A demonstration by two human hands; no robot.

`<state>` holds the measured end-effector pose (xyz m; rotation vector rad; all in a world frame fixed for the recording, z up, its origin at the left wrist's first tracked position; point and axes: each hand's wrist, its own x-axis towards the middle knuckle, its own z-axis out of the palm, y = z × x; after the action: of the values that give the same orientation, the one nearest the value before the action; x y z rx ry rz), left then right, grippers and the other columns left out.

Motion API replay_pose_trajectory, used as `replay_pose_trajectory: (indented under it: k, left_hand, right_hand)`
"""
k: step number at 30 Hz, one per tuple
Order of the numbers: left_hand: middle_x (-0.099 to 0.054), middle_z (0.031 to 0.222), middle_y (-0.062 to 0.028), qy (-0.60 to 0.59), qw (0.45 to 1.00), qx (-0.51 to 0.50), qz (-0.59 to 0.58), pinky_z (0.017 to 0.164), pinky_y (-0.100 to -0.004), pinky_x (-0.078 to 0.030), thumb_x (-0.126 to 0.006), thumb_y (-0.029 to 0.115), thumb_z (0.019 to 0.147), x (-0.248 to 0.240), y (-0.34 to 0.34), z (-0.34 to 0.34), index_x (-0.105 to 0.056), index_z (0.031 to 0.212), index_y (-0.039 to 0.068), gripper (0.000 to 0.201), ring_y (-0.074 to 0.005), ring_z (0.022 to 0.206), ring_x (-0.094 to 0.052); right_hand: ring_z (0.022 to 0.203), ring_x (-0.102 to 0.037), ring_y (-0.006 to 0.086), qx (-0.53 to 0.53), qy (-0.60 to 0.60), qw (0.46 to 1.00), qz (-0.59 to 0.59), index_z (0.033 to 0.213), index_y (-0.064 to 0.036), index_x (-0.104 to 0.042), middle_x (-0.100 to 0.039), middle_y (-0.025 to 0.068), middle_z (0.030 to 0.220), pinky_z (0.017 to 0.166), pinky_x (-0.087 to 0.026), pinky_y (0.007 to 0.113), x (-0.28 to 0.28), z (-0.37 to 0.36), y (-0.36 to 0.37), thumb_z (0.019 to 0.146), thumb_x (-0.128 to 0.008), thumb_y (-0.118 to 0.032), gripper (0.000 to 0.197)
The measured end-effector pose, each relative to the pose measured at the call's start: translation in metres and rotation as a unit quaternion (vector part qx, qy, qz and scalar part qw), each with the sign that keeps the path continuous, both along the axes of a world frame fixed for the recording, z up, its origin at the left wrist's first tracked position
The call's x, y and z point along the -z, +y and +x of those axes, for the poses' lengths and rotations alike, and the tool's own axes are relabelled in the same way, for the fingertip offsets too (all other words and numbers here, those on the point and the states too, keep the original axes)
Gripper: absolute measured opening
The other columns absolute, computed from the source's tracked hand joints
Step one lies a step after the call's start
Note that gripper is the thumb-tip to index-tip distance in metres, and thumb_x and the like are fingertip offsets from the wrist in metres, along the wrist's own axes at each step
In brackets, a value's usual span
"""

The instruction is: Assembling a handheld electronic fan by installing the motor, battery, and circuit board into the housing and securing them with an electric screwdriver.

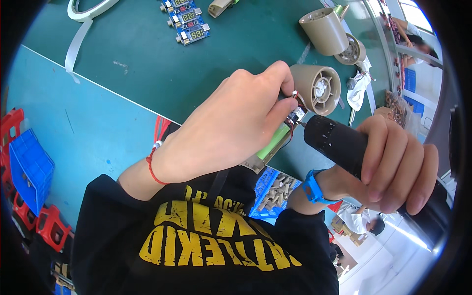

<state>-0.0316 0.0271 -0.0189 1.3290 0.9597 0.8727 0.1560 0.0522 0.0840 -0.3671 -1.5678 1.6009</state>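
My right hand (393,162) is wrapped round a black electric screwdriver (337,140). Its bit points left at a small circuit board (296,116) in an open beige handle housing (254,163). Thumb and forefinger of my left hand (231,110) pinch a small white wire connector (294,93) just above that board. Thin red and black wires run beside it. A green battery cell (273,144) lies in the housing, partly covered by my left hand. Joined at the far end is a round beige fan body (317,88) with a spoked opening. Whether the bit touches a screw is too small to tell.
Several blue display boards (189,22) and a white tape roll (91,12) lie on the green table (137,64). More beige fan bodies (324,32) stand at the far right. A blue crate of parts (273,191) sits below the near edge. Other people work at right.
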Motion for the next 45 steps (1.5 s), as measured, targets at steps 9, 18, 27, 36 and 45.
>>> replay_pose_trajectory:
  k: [9,18,27,36,45]
  left_hand:
    - [-0.066,0.063,-0.0136,0.005,1.0,-0.003,0.015,0.044,-0.0297,-0.034,-0.061,0.006,0.098,0.0,-0.001,-0.001,-0.054,0.105,0.0,0.012,-0.0142,0.046,-0.055]
    - [-0.071,0.069,-0.012,-0.018,1.0,0.006,-0.003,0.049,-0.0253,-0.044,-0.06,0.007,0.099,0.0,0.0,-0.001,-0.054,0.107,0.0,0.012,-0.0138,0.051,-0.063]
    - [-0.051,0.086,-0.0016,0.131,0.945,-0.154,0.256,0.072,-0.0322,-0.044,-0.081,0.006,0.075,-0.026,-0.021,0.014,-0.068,0.108,0.01,0.036,-0.0203,0.084,-0.052]
    - [-0.045,0.08,-0.0007,0.318,0.823,-0.024,0.47,0.068,-0.0332,-0.037,-0.07,0.014,0.069,-0.037,-0.017,0.06,-0.069,0.085,0.01,0.016,-0.0197,0.078,-0.048]
    - [-0.058,0.075,-0.0096,0.347,0.825,0.013,0.446,0.072,-0.0394,-0.045,-0.065,0.018,0.066,-0.034,-0.011,0.086,-0.064,0.064,0.005,0.013,-0.0282,0.083,-0.057]
  right_hand:
    - [0.059,-0.064,0.0086,-0.029,0.001,0.999,0.043,0.084,-0.0159,-0.063,-0.069,-0.0025,0.07,0.063,-0.053,0.021,0.002,-0.002,0.003,0.095,-0.068,-0.013,0.012]
    - [0.057,-0.061,0.0052,0.192,0.22,0.954,0.06,0.084,-0.0185,-0.065,-0.065,-0.0065,0.064,0.059,-0.051,0.02,0.005,-0.006,-0.019,0.098,-0.057,-0.011,0.017]
    - [0.06,-0.053,0.0049,0.28,0.219,0.933,0.061,0.096,-0.0156,-0.06,-0.058,-0.0069,0.068,0.062,-0.044,0.022,0.024,0.033,-0.037,0.098,-0.063,-0.028,0.013]
    - [0.06,-0.054,0.0065,0.306,0.276,0.909,0.064,0.098,-0.016,-0.059,-0.058,-0.0059,0.068,0.06,-0.044,0.023,0.021,0.049,-0.051,0.102,-0.056,-0.027,0.012]
    - [0.057,-0.053,0.0075,0.191,0.434,0.878,0.073,0.105,-0.0091,-0.057,-0.059,0.0001,0.067,0.059,-0.045,0.021,0.026,0.077,-0.054,0.101,-0.051,-0.013,0.008]
